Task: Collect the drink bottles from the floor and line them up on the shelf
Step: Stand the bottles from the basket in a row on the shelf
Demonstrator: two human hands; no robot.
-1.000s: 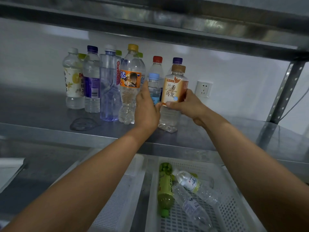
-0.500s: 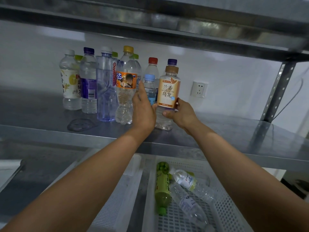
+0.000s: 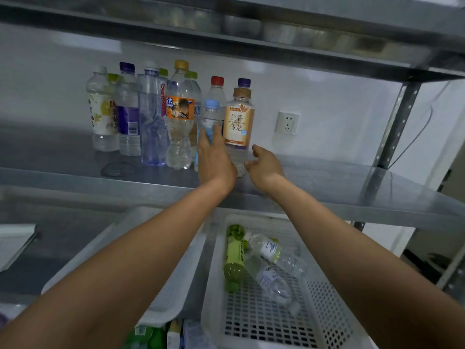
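A row of drink bottles stands on the metal shelf [image 3: 327, 182] against the wall. At its right end is a brown-capped tea bottle [image 3: 239, 122] with an orange label, upright. My right hand [image 3: 264, 165] hovers just right of its base, fingers spread and holding nothing. My left hand [image 3: 214, 157] grips a small blue-capped bottle [image 3: 210, 109] standing just left of the tea bottle, with thumb and fingers round its body. Below the shelf, a white basket [image 3: 214, 273] holds a green bottle [image 3: 234, 258] and two clear bottles [image 3: 266, 248] [image 3: 271, 280] lying down.
An upper shelf [image 3: 226, 34] hangs close above the bottle tops. A wall socket [image 3: 286, 122] sits right of the row, and a shelf post [image 3: 395, 129] rises further right. A second white basket [image 3: 166, 285] lies left of the first. Packaged items [image 3: 161, 336] show at the bottom.
My right hand has let go of the tea bottle and drawn back a little; the bottle now stands alone on the shelf. My left hand stays at the blue-capped bottle.
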